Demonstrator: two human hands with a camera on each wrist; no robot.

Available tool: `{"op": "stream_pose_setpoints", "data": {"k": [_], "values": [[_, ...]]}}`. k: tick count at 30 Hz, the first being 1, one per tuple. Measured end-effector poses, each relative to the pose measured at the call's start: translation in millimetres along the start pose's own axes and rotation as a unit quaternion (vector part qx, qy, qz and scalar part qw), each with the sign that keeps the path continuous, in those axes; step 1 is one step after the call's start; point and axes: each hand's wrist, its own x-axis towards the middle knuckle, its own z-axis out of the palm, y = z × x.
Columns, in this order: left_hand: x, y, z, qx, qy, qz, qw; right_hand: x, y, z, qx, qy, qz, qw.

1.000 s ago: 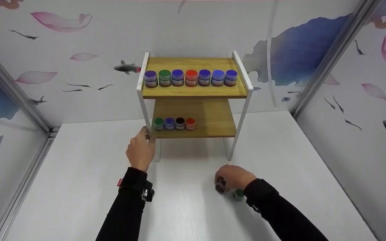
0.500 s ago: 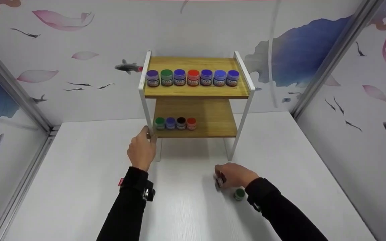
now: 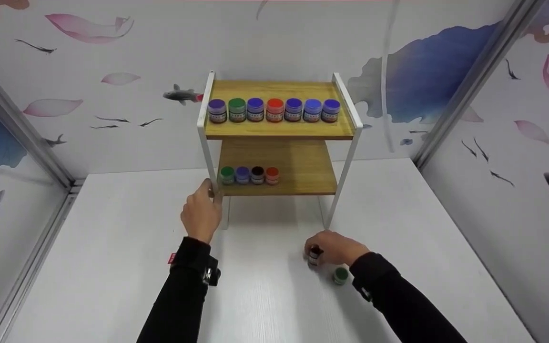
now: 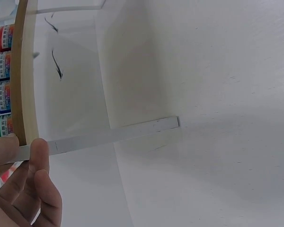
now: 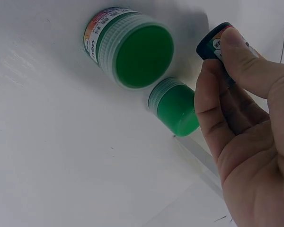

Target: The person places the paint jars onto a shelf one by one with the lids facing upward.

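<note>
At the front left leg of a two-tier shelf [image 3: 279, 190], my left hand [image 3: 201, 214] grips the white post [image 4: 80, 143] just by the lower board, thumb and fingers on either side. My right hand [image 3: 334, 247] pinches a small dark paint jar [image 3: 313, 257] between thumb and fingers, low over the white table. In the right wrist view, the labelled dark jar is partly covered by the thumb. Beside that hand stands a green-lidded paint jar [image 3: 340, 276]. A second green jar [image 5: 177, 108] shows near the fingers in the right wrist view; the head view hides it.
On the upper board [image 3: 274, 131] several paint jars with purple, green, blue and red lids stand in a row. The lower board holds green, blue, black and red-lidded jars at its left; bare wood lies right of the red-lidded jar [image 3: 272, 176]. Patterned walls enclose the table.
My right hand has turned the dark jar from tilted, lid low, to nearly upright, and shifted slightly toward the shelf. The left hand keeps its grip on the post.
</note>
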Motion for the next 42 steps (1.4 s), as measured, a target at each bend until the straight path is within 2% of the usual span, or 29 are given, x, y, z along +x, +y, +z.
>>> {"op": "stream_pose_setpoints", "data": {"k": [7, 14, 23, 34, 42], "values": [[0.2, -1.2, -0.8, -0.003, 0.002, 0.003, 1.0, -0.3, -1.5, -1.2, -0.004, 0.005, -0.023, 1.0], [0.5, -1.0, -0.4, -0.003, 0.002, 0.003, 1.0, -1.4, -5.3, -4.5, 0.01, 0.011, -0.003, 1.0], [-0.8, -0.1, 0.0, -0.003, 0.0, 0.0, 1.0, -1.0, -6.0, -9.5, 0.022, 0.027, -0.025, 0.999], [1.2, -2.7, -3.2, 0.002, 0.003, 0.004, 1.0, 2.7, -10.5, -16.1, 0.015, 0.029, -0.019, 0.999], [0.8, 0.0, -0.9, -0.01, -0.009, 0.001, 0.9999, -2.7, -10.3, -22.1, 0.023, 0.034, -0.014, 0.999]]}}
